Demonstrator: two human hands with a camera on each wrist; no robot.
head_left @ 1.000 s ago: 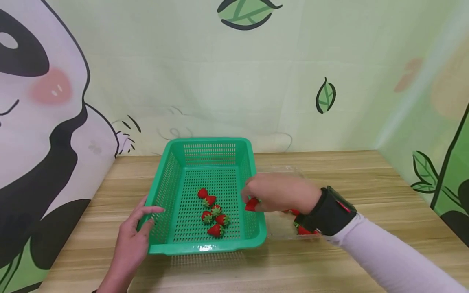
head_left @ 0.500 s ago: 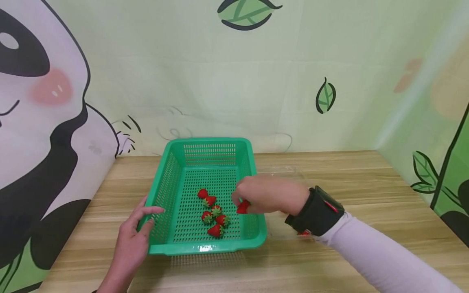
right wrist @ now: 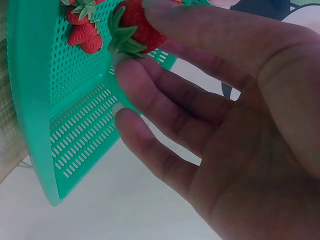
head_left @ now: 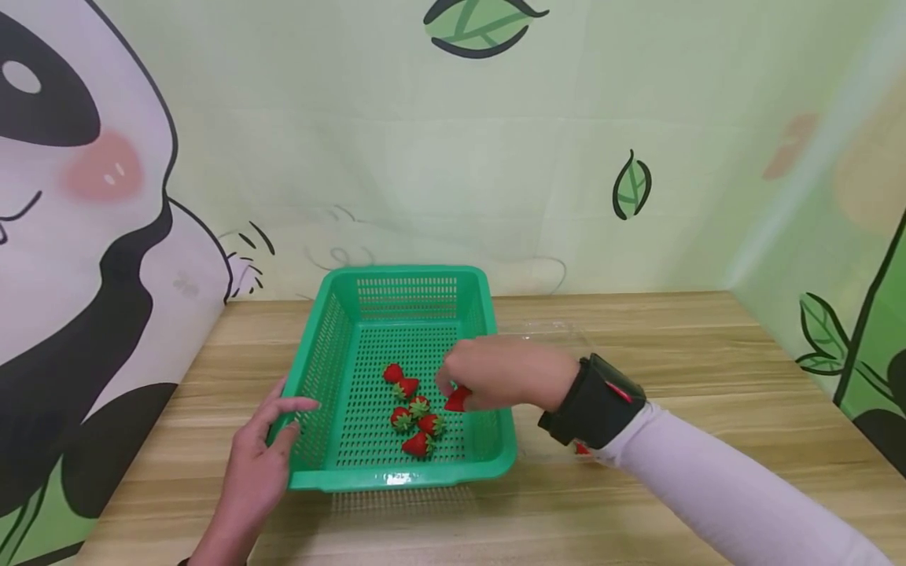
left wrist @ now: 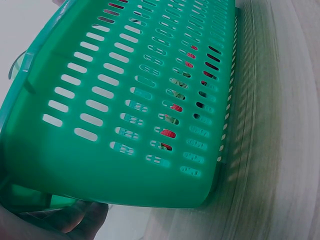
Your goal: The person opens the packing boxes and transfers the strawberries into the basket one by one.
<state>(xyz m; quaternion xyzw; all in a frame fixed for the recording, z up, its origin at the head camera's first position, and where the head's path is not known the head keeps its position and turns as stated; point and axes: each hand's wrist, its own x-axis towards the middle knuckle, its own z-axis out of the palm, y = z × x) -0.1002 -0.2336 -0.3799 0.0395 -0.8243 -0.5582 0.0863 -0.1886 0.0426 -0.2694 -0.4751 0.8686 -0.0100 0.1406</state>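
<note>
Pinching a strawberry point(head_left: 458, 399) between thumb and fingers, the right hand point(head_left: 506, 373) is now over the green basket point(head_left: 333, 330), further left than a second ago. Five strawberries point(head_left: 414, 413) lie on the basket floor. The left hand point(head_left: 258, 464), fingers relaxed, rests against the basket's left wall, unmoved. No readable writing anywhere.

**What the person's wearing, quick rundown**

Right arm has a long pale lilac-white sleeve point(head_left: 715, 491), snug fit, running right up to the wrist. On that wrist sits a chunky black wrist band point(head_left: 593, 401), kind of a wide cuff, with a small red mark on its top edge. The left hand point(head_left: 256, 464) is bare, no ring or watch showing, and no sleeve is in frame there.
</note>
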